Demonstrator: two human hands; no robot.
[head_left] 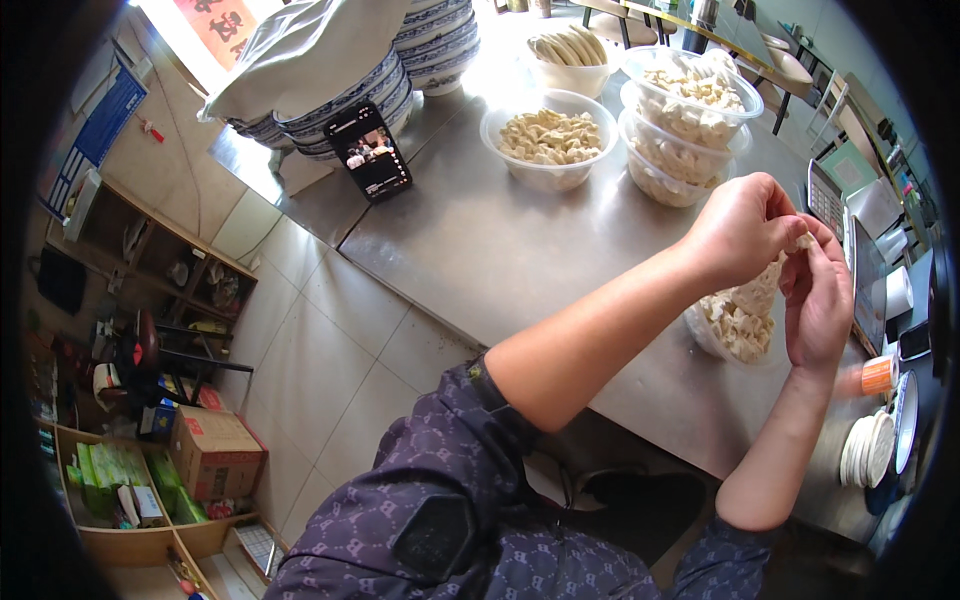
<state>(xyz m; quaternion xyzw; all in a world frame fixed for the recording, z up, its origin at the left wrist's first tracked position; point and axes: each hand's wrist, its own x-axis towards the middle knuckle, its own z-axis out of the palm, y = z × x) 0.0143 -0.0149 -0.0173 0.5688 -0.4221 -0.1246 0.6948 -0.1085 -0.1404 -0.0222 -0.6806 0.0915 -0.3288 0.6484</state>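
Note:
Above the right side of the steel table, my left hand (742,228) and my right hand (817,295) meet with their fingertips pinched together. Between them shows a small off-white piece of what looks like bread or dough (803,241); the fingers hide most of it. Directly below is a clear round tub (706,338) heaped with small torn off-white pieces (742,328). The heap's upper part is partly covered by my hands. Both forearms are bare, and the left one crosses over the table.
Farther off stand a tub of similar pieces (550,137), three stacked tubs (683,140) and a tub of flat rounds (568,48). A phone (369,152) leans against stacked blue-and-white bowls (345,105). At right are a stack of flat rounds (866,450) and an orange-labelled roll (879,375).

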